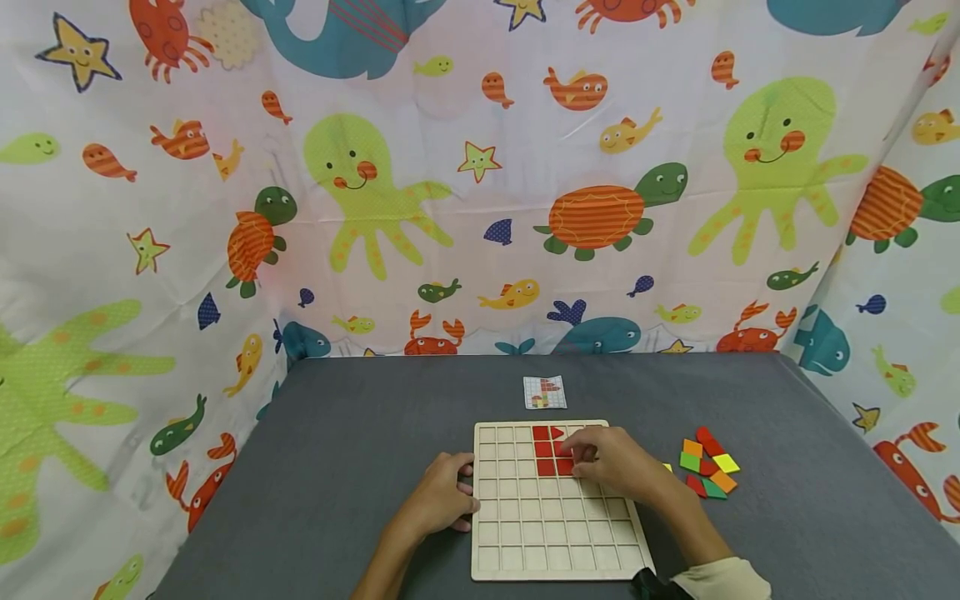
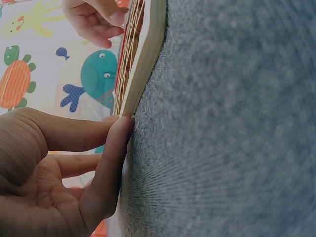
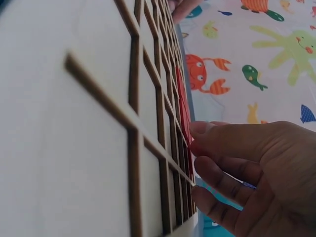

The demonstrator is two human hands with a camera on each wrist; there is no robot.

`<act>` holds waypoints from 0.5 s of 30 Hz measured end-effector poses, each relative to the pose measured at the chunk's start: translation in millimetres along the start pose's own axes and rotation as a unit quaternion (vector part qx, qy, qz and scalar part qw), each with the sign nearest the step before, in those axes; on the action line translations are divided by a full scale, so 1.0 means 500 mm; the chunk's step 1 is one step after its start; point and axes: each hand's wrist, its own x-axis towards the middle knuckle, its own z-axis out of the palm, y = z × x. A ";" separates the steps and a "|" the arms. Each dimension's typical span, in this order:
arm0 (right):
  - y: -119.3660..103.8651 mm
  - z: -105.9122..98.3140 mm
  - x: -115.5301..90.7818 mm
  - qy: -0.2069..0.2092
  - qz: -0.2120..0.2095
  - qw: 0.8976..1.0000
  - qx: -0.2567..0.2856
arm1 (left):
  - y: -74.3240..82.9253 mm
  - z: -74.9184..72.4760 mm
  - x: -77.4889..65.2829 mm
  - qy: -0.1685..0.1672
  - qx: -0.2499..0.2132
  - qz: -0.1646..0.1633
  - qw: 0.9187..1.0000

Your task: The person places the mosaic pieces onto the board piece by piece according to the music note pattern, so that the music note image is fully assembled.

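A wooden grid board lies on the grey table. Several red pieces fill cells near its top edge, with a small red triangle in the top row. At the board's left edge, my left hand pinches the rim between thumb and finger, as the left wrist view of this hand shows. My right hand reaches over the upper right of the board, fingertips right at the red pieces. In the right wrist view its thumb lies close to the red pieces, other fingers loosely bent.
Right of the board lies a loose group of coloured pieces, among them an orange piece, a yellow piece and a green piece. Behind the board is a small pattern card. A sea-animal curtain hangs around the table.
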 end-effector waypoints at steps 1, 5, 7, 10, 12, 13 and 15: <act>0.001 -0.003 -0.001 0.003 0.003 1.000 0.002 | 0.000 0.000 0.000 0.000 -0.001 0.000 1.000; 0.010 -0.019 -0.011 0.015 0.017 1.000 0.006 | -0.001 0.000 0.001 -0.002 0.000 0.000 1.000; 0.018 -0.029 -0.016 0.024 0.030 0.999 0.006 | -0.001 0.001 0.001 -0.003 0.001 -0.001 1.000; 0.032 -0.045 -0.026 0.039 0.057 0.998 0.007 | -0.002 0.002 0.002 -0.003 0.003 -0.002 1.000; 0.042 -0.057 -0.033 0.048 0.075 0.996 0.007 | -0.002 0.002 0.002 -0.003 0.002 -0.002 1.000; 0.046 -0.062 -0.036 0.053 0.087 0.995 0.009 | -0.002 0.002 0.002 -0.003 0.002 -0.002 1.000; 0.054 -0.073 -0.045 0.063 0.106 0.992 0.016 | -0.002 0.001 0.002 -0.002 0.001 -0.002 1.000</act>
